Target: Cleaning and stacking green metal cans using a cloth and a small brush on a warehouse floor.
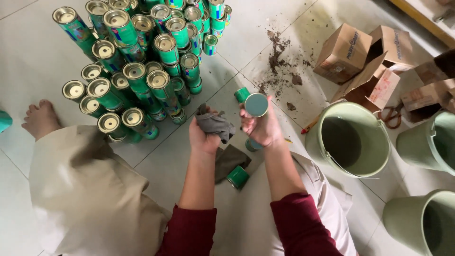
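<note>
while raised, left hand (204,137) fists rag (215,124), right hand (263,128) tilts can (256,105).

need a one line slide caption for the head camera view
Seated on a tiled floor, left hand grips a grey rag, right hand holds a green tin, beside stacked tins.

— What is carrying everything here?

— A pale tiled floor (38,57) is bearing it all. A stack of green tins (142,61) is standing up and to the left of the left hand (204,137).

— And nearer the hands?

— One green tin (238,177) is lying just below them, another (241,94) just above. Dark dirt (279,61) is spreading beyond the right hand (261,127); cardboard boxes (360,61) and green buckets (353,140) are sitting off to its right.
</note>
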